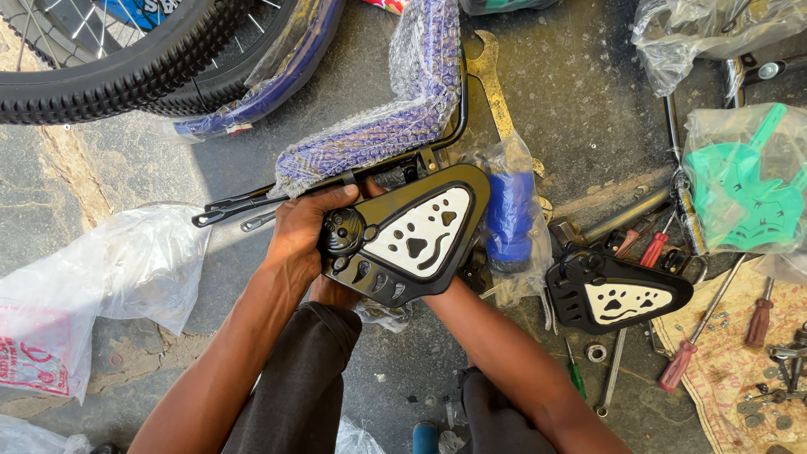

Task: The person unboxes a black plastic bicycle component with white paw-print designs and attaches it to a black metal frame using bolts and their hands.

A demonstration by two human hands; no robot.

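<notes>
Plastic panel [416,240], black with a white patterned insert, is in my hands and I hold it against the black metal frame [252,204] of a small seat. My left hand [307,231] is clenched around its left end, thumb over the round knob, fingers behind. My right hand is hidden under the panel, only the forearm [504,353] shows, so I cannot tell how its grip stands. Above the panel is the purple seat [395,109], still in bubble wrap, and beside it a blue grip part [508,210] in a plastic bag. I judge the work about half way: this panel sits at its place but I see no screw in it, and a second matching panel [618,294] lies on the concrete floor [580,101] to the right, not mounted. Near it are red-handled screwdrivers [685,357], a nut [597,353] and a bag of green parts [744,189]. A knobby tyre [109,80] lies at the top left.
</notes>
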